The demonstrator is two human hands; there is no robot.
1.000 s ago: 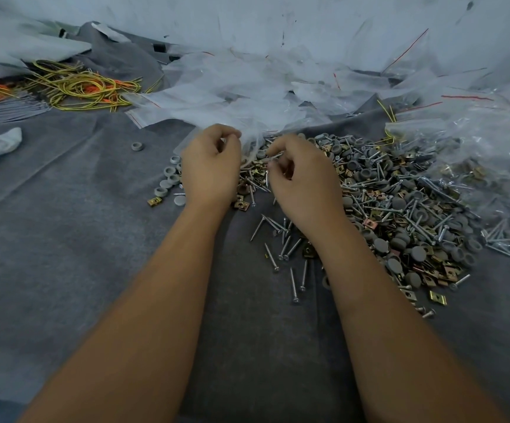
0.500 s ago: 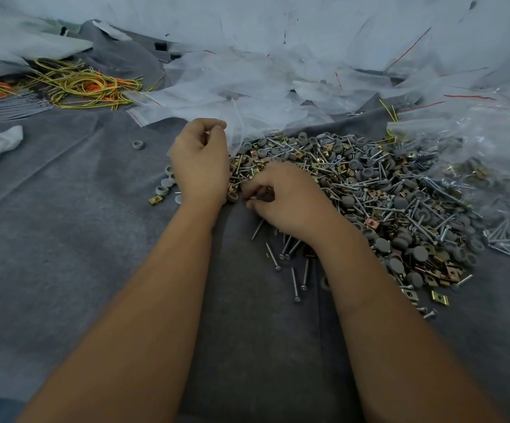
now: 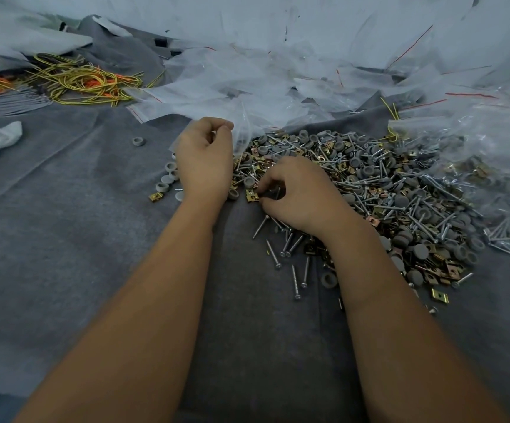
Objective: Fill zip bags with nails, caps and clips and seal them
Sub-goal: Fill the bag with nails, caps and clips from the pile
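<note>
Zip bag (image 3: 243, 132) pinched at its edge by left hand (image 3: 204, 160), just above-left of the pile | right hand (image 3: 296, 193) fingers curled, picking small parts at pile's near-left edge (image 3: 252, 195) | bag lies up-left of right fingers, left hand nearer it

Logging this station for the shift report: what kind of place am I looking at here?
Likely a hand-packing bench for hardware kits: a grey felt-covered table, a loose heap of screws, grey caps and brass clips, and a pile of empty zip bags.
</note>
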